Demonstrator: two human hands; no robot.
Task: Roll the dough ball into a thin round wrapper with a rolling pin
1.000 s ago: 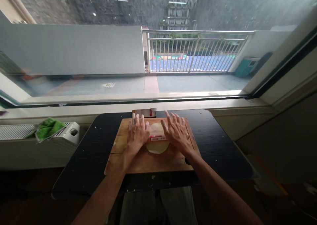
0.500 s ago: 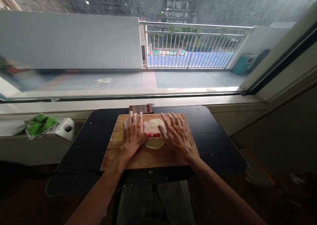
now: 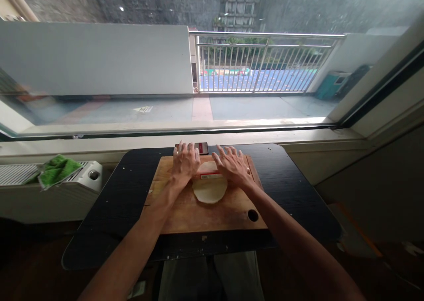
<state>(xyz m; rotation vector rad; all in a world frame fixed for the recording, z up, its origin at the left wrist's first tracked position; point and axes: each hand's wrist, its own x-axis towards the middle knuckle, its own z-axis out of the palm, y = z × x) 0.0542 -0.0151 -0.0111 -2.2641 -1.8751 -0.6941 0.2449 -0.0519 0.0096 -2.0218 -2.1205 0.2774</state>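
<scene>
A flat round of dough [image 3: 210, 192] lies on a wooden cutting board [image 3: 179, 219]. Across its far half rests a rolling pin with a red and white label [image 3: 211, 176], mostly covered by my hands. My left hand [image 3: 185, 162] lies palm down over the pin's left part, its floury fingers stretched forward past it. Over the right part, my right hand [image 3: 232, 163] presses with its fingers extended and apart. Neither hand is wrapped round the pin.
A phone [image 3: 202, 148] lies beyond the board on the black table [image 3: 288, 195], close to the window sill. At left, a green cloth [image 3: 58, 171] hangs on a white radiator [image 3: 89, 179]. A hole [image 3: 253, 215] pierces the board's near right corner.
Both hands and the rolling pin have moved forward, away from me, across the dough. More of the dough's near half now shows. My left hand now covers part of the phone.
</scene>
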